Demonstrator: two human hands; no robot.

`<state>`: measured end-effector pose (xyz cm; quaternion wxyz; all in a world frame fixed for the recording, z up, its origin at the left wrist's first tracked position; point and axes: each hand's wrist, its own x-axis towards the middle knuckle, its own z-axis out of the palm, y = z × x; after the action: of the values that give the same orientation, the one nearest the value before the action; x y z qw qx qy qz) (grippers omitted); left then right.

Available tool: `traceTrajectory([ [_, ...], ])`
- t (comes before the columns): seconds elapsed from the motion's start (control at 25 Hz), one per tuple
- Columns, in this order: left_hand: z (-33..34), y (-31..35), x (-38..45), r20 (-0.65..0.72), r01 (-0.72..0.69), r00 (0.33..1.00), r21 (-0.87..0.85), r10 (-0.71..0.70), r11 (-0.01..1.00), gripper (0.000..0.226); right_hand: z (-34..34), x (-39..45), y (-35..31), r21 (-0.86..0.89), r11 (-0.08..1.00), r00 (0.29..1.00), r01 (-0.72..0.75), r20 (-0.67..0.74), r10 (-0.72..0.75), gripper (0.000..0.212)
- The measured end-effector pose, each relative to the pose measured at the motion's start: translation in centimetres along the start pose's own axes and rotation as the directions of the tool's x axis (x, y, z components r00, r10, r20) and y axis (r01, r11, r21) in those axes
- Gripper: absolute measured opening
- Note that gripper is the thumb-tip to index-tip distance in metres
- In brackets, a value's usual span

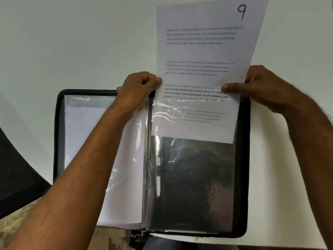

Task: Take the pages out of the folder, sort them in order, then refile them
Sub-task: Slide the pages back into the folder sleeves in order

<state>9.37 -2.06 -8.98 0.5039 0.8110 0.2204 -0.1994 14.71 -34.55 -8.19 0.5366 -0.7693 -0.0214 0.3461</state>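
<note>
Black zip-edged folder (61, 134) w/ clear plastic sleeves lies open on white table (54, 51). White printed page marked "9" (201, 51) sits partway in the right-hand sleeve (194, 177) (lower part inside, top sticking out). Left hand (138, 89) pinches its left edge, right hand (261, 87) pinches the right edge. Another white sheet (126, 177) fills the left sleeve.

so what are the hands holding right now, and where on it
Both hands pinch the page marked 9 by its side edges, left hand on the left edge, right hand on the right, its lower part inside the clear sleeve.
</note>
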Motion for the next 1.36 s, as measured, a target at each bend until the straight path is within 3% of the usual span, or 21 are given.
traceTrajectory([
  [0.16, 0.0, -0.6, 0.2, -0.022, -0.024, 0.999, 0.038, 0.025, 0.999, 0.037, -0.2, 0.1, -0.7, -0.064, 0.997, 0.998, -0.034, 0.057, 0.037, 0.031],
  [0.36, -0.6, -0.5, 0.2, 0.052, -0.036, 0.998, 0.045, 0.033, 0.998, 0.036, 0.4, 0.4, -0.8, -0.014, 1.000, 0.995, -0.007, -0.101, 0.006, 0.031],
  [0.64, -0.4, -0.8, 0.2, 0.044, -0.029, 0.999, -0.039, 0.030, 0.999, 0.050, -0.3, 0.3, -1.3, -0.244, 0.966, 0.986, -0.087, 0.120, 0.119, 0.039],
  [0.76, -0.4, -1.1, 0.3, 0.046, -0.038, 0.998, -0.013, 0.039, 0.999, 0.062, 0.3, 0.3, -1.9, -0.175, 0.983, 0.998, -0.051, 0.032, 0.057, 0.035],
  [0.88, -0.5, -1.1, 0.3, 0.063, -0.026, 0.998, 0.014, 0.025, 1.000, 0.050, 0.8, 0.2, -1.8, -0.073, 0.997, 0.993, 0.017, -0.114, -0.026, 0.019],
  [1.08, -0.7, -0.8, -0.1, 0.102, -0.050, 0.993, -0.054, 0.055, 0.997, 0.061, 0.6, 0.2, -1.9, -0.285, 0.954, 0.993, -0.096, 0.042, 0.112, 0.024],
  [1.2, -0.7, -0.5, -0.3, 0.105, -0.046, 0.993, -0.050, 0.052, 0.998, 0.043, 0.8, 0.1, -2.4, -0.280, 0.955, 0.993, -0.099, 0.027, 0.111, 0.026],
  [1.28, -0.5, -0.3, -0.4, 0.085, -0.040, 0.996, -0.016, 0.042, 0.999, 0.017, 1.1, 0.1, -2.6, -0.222, 0.975, 0.997, -0.019, -0.075, 0.002, 0.028],
  [1.36, -0.5, -0.2, -0.6, 0.070, -0.047, 0.996, 0.013, 0.046, 0.999, 0.008, 1.4, 0.4, -2.7, -0.215, 0.976, 0.987, 0.040, -0.146, -0.072, 0.020],
])
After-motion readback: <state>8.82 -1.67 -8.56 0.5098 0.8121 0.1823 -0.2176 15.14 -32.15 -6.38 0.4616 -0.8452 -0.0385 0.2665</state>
